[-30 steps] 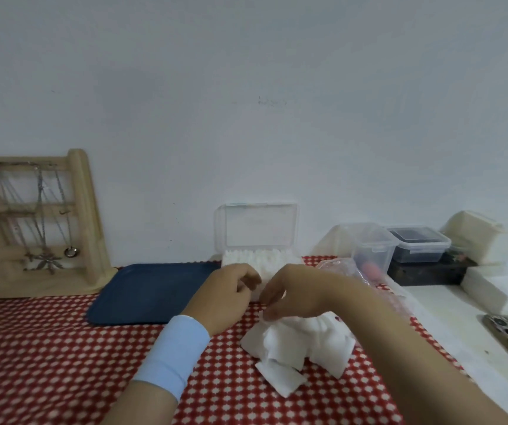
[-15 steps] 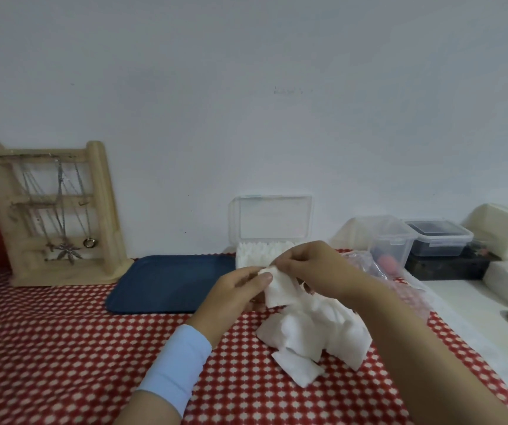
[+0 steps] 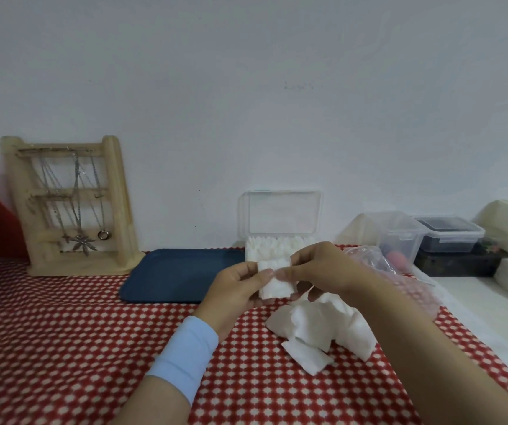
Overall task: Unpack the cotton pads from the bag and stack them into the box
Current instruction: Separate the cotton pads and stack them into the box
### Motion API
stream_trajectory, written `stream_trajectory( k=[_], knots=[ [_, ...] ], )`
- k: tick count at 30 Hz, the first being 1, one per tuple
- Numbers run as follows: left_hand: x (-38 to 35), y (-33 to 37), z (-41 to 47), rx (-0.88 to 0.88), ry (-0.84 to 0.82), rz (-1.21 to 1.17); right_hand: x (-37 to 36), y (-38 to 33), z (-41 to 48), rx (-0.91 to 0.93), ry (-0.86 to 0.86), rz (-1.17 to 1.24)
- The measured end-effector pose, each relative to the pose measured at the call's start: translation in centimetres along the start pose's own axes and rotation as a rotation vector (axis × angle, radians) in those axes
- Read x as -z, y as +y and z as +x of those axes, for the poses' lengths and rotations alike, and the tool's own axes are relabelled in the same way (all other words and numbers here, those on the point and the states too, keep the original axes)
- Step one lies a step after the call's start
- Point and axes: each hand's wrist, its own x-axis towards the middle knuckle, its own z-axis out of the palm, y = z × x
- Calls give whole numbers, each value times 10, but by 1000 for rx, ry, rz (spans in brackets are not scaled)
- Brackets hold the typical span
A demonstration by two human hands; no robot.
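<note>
Dim, even indoor light; soft focus, wide-angle bowing at edges.

The left hand [image 3: 234, 291] and right hand [image 3: 323, 269] have risen off the loose pile [image 3: 323, 329] and now pinch a few cotton pads [image 3: 275, 282] together, held in front of the box [image 3: 251, 251]

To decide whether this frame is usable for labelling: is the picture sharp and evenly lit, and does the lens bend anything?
Head view: the light is soft and even, no glare, shadows faint. Head view: the rack at left leans, probably from the wide lens. Head view: the held pads, pinched by left hand and right hand, look slightly soft; their layers blur together.
</note>
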Motion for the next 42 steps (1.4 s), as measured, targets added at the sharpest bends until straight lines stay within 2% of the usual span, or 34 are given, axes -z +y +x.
stream_trajectory(
  k=[2,5,10,12,15,19,23,28,36,42],
  knots=[
    [0,-1,0,6,-17,36,2,1,0,36,-5,-102],
    [1,-3,1,4,57,73,11,-3,-3,73,-9,-322],
    [8,-6,5,-21,167,116,23,-13,-17,-38,-255,-725],
    [8,-7,6,-25,180,119,21,-11,-17,-57,-247,-789],
    [7,-8,6,-17,194,114,24,-11,-17,16,-174,-695],
    [6,-7,6,-21,227,136,35,-15,-19,105,-144,-317],
    [0,-4,3,4,141,84,28,-14,-16,119,-72,-107],
    [-9,4,-3,50,35,-137,13,-5,-5,50,47,-47],
    [-11,9,-4,131,65,-267,8,-6,-2,41,139,148],
    [-12,14,-4,154,12,-379,0,-8,-2,45,222,45]
  ],
)
